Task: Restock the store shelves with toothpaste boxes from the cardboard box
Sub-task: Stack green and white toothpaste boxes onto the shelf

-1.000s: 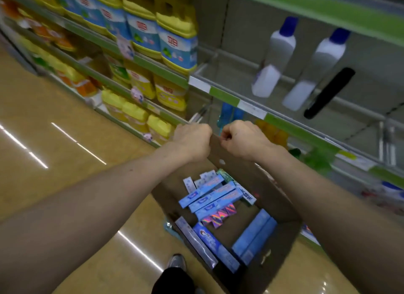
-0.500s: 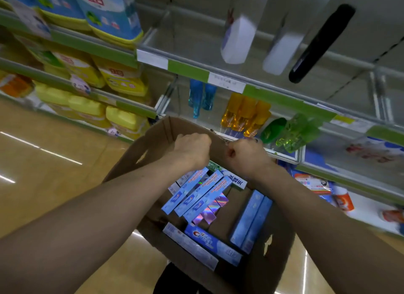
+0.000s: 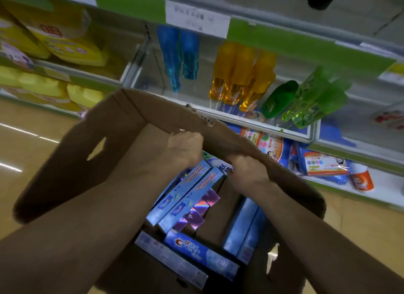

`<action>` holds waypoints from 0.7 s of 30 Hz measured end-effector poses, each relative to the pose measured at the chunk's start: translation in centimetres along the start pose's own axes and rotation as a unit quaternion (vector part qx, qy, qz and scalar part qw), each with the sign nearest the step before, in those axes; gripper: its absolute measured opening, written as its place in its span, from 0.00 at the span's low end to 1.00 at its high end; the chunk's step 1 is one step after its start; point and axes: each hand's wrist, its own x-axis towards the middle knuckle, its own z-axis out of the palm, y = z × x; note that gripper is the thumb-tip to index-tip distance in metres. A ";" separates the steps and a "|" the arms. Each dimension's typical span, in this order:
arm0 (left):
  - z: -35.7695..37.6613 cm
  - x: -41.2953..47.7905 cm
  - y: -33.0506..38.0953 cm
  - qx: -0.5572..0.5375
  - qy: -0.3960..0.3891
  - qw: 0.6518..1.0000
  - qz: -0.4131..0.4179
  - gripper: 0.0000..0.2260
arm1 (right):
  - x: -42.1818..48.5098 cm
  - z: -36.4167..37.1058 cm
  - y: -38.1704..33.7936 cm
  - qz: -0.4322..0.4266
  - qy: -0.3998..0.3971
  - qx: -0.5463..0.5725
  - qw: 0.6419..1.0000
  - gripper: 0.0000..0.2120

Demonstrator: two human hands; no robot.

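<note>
An open brown cardboard box (image 3: 122,118) fills the middle of the head view, close to the shelves. Several toothpaste boxes lie loose inside: light blue ones (image 3: 185,191), a dark blue Crest box (image 3: 196,253), a shiny purple one (image 3: 196,212) and two pale blue ones (image 3: 244,228). My left hand (image 3: 185,147) and my right hand (image 3: 247,173) both grip the far wall of the box, fingers curled over its rim.
Store shelves with green edge strips (image 3: 306,46) stand just beyond the box. They hold blue bottles (image 3: 179,55), orange bottles (image 3: 240,75), green bottles (image 3: 312,101) and yellow jugs (image 3: 43,85). Packets and an orange tub (image 3: 360,180) sit on the lowest shelf. Tan floor (image 3: 26,153) lies left.
The box has come down and nearer to the lower shelves while both hands kept their grip on its far rim. The white bottles on the upper shelf have left the view.
</note>
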 end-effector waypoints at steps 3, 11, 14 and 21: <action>1.8 1.8 0.0 0.016 -0.023 1.000 -0.004 0.12 | 0.8 2.0 0.4 -0.008 0.002 -0.043 0.999 0.14; 4.8 4.3 0.1 0.104 -0.062 0.992 -0.048 0.13 | 3.5 7.0 0.8 0.000 0.086 -0.095 0.992 0.16; 6.0 4.7 0.2 0.133 -0.082 0.986 -0.063 0.17 | 4.3 8.6 1.0 0.024 0.044 -0.092 0.995 0.15; 7.1 5.4 -0.2 0.138 -0.051 0.987 -0.061 0.18 | 4.6 7.4 0.5 0.022 0.025 -0.126 0.991 0.17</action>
